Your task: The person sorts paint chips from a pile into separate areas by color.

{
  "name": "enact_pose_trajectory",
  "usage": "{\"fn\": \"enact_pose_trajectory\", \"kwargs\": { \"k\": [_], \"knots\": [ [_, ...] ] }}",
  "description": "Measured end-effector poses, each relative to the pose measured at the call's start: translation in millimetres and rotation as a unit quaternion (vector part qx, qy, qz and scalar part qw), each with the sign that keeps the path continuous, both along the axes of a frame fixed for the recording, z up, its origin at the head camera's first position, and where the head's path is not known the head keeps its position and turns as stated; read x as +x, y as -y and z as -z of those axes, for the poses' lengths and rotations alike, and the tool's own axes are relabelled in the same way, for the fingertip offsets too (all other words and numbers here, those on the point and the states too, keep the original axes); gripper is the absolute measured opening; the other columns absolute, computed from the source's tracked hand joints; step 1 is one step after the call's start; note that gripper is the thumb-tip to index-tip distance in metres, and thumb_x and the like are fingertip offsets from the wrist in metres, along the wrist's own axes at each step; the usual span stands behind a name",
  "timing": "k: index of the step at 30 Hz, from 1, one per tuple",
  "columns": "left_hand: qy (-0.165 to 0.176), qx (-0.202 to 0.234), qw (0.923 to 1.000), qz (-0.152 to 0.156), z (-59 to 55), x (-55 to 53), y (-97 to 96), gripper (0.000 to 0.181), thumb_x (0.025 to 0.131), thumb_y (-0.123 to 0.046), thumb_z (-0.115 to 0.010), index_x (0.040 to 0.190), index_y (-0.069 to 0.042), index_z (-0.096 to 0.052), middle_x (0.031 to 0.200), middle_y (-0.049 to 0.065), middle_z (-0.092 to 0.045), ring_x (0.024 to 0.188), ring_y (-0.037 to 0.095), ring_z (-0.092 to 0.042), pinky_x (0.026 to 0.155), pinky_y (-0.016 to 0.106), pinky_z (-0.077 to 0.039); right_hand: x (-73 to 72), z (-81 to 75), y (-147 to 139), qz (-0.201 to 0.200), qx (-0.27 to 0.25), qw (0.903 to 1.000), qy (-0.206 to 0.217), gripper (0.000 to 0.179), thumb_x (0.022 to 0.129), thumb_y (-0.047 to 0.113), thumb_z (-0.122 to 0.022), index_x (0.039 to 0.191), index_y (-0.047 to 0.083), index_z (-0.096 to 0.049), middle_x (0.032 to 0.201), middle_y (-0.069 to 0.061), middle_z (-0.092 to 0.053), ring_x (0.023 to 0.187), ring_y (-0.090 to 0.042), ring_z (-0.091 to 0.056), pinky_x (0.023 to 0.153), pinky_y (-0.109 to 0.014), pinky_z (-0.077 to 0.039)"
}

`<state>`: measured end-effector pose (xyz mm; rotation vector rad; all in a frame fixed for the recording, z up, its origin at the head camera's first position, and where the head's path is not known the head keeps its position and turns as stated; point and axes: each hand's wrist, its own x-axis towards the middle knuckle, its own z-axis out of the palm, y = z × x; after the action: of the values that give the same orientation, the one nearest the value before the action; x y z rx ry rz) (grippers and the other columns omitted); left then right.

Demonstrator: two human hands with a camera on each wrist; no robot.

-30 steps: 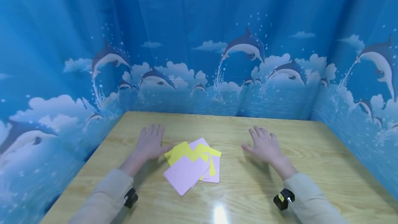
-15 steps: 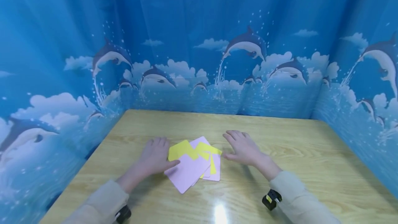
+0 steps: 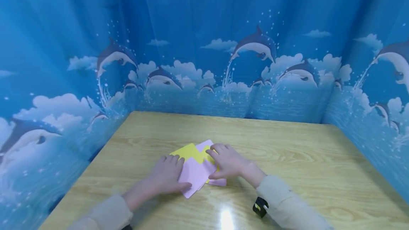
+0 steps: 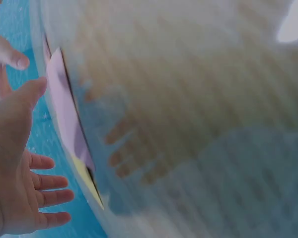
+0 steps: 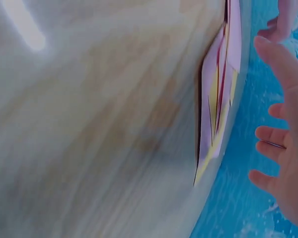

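Head view has a loose pile of cards (image 3: 195,175) lying on the wood-grain table (image 3: 287,152), its pieces fanned and overlapping. A broad pink card makes up the near part of the pile, and a yellow card (image 3: 186,151) shows toward its far left. The left hand (image 3: 167,175) reaches over the pile's left edge, thumb spread away from the other fingers. The right hand (image 3: 227,162) covers part of the pile's right side, fingers loosely bent. Both hands are open and grip nothing — the wrist views show them above the pile, fingers apart. Nearer the person than the pile, a beige right sleeve (image 3: 287,201) carries a black device (image 3: 260,207) at the cuff. Beyond the pile, past the table's far edge, hangs a blue curtain (image 3: 191,20) printed with dolphins and clouds.
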<state>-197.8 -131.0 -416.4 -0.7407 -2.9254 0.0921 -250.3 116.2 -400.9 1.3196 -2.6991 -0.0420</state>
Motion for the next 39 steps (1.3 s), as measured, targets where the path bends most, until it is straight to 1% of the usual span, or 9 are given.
{"fn": "enact_pose_trajectory", "kwargs": {
  "k": [2, 5, 8, 11, 14, 21, 26, 31, 39],
  "knots": [
    [0.005, 0.001, 1.0, 0.008, 4.0, 3.2, -2.0, 0.089, 0.073, -0.074, -0.05, 0.122, 0.0, -0.052, 0.116, 0.02, -0.053, 0.105, 0.037, -0.051, 0.089, 0.052, -0.039, 1.5, 2.8, 6, -0.007, 0.004, 0.9999, 0.01, 0.084, 0.072, 0.061, -0.065, 0.134, 0.008, -0.043, 0.13, -0.012, -0.045, 0.121, -0.026, -0.041, 0.098, -0.046, -0.036],
    [0.009, 0.008, 0.9998, 0.015, 7.3, 7.0, -5.0, 0.091, 0.072, -0.076, -0.048, 0.123, -0.001, -0.051, 0.115, 0.02, -0.053, 0.104, 0.037, -0.051, 0.088, 0.052, -0.039, 3.7, 5.4, 14, -0.008, 0.01, 0.9994, 0.031, 0.087, 0.071, 0.062, -0.065, 0.136, 0.009, -0.041, 0.133, -0.01, -0.043, 0.123, -0.024, -0.04, 0.099, -0.045, -0.035],
    [0.011, 0.01, 0.9998, 0.014, 8.1, 9.1, -7.4, 0.092, 0.07, -0.078, -0.047, 0.121, -0.001, -0.052, 0.11, 0.018, -0.054, 0.1, 0.034, -0.051, 0.086, 0.05, -0.04, 5.6, 5.6, 20, -0.004, 0.019, 0.9989, 0.043, 0.089, 0.071, 0.064, -0.064, 0.138, 0.01, -0.04, 0.135, -0.009, -0.042, 0.124, -0.022, -0.039, 0.1, -0.044, -0.035],
    [0.017, 0.009, 0.9997, 0.014, 7.8, 10.4, -9.3, 0.092, 0.069, -0.079, -0.048, 0.119, -0.001, -0.052, 0.101, 0.015, -0.054, 0.095, 0.031, -0.051, 0.082, 0.048, -0.041, 6.6, 6.2, 26, -0.002, 0.03, 0.9986, 0.045, 0.09, 0.071, 0.066, -0.063, 0.138, 0.01, -0.04, 0.135, -0.008, -0.042, 0.124, -0.021, -0.038, 0.099, -0.043, -0.035],
    [0.025, 0.007, 0.9995, 0.017, 7.5, 10.9, -10.4, 0.092, 0.068, -0.078, -0.05, 0.119, -0.002, -0.051, 0.099, 0.013, -0.053, 0.094, 0.03, -0.051, 0.082, 0.047, -0.041, 7.7, 7.9, 30, -0.003, 0.038, 0.9982, 0.046, 0.091, 0.071, 0.067, -0.062, 0.138, 0.01, -0.04, 0.135, -0.009, -0.042, 0.125, -0.021, -0.037, 0.1, -0.042, -0.034],
    [0.031, -0.006, 0.9988, 0.036, 7.9, 9.6, -11.6, 0.091, 0.069, -0.078, -0.05, 0.121, -0.003, -0.051, 0.108, 0.016, -0.054, 0.1, 0.032, -0.051, 0.087, 0.05, -0.04, 8.8, 10.7, 33, -0.011, 0.043, 0.9977, 0.051, 0.091, 0.072, 0.069, -0.06, 0.138, 0.01, -0.04, 0.136, -0.01, -0.042, 0.125, -0.022, -0.038, 0.1, -0.042, -0.035],
    [0.027, -0.009, 0.9979, 0.059, 7.5, 8.3, -11.0, 0.086, 0.073, -0.073, -0.051, 0.124, -0.005, -0.05, 0.111, 0.015, -0.053, 0.103, 0.029, -0.049, 0.087, 0.048, -0.04, 6.8, 11.7, 34, -0.025, 0.044, 0.997, 0.059, 0.089, 0.074, 0.067, -0.059, 0.14, 0.011, -0.038, 0.139, -0.01, -0.039, 0.128, -0.023, -0.035, 0.101, -0.044, -0.034],
    [0.048, -0.001, 0.9962, 0.073, 5.1, 7.2, -10.9, 0.089, 0.074, -0.069, -0.054, 0.133, -0.004, -0.045, 0.117, 0.016, -0.051, 0.108, 0.029, -0.048, 0.091, 0.049, -0.039, 6.3, 13.1, 34, -0.037, 0.044, 0.9959, 0.07, 0.087, 0.075, 0.065, -0.06, 0.14, 0.011, -0.038, 0.141, -0.01, -0.037, 0.13, -0.023, -0.034, 0.101, -0.046, -0.034],
    [0.059, 0.0, 0.9947, 0.084, 3.4, 4.5, -13.7, 0.09, 0.073, -0.067, -0.056, 0.137, -0.005, -0.041, 0.12, 0.014, -0.048, 0.11, 0.027, -0.046, 0.093, 0.048, -0.037, 5.8, 13.4, 33, -0.034, 0.046, 0.9948, 0.084, 0.088, 0.073, 0.066, -0.06, 0.14, 0.013, -0.038, 0.144, -0.008, -0.035, 0.132, -0.022, -0.031, 0.101, -0.046, -0.032]
  ]
}}
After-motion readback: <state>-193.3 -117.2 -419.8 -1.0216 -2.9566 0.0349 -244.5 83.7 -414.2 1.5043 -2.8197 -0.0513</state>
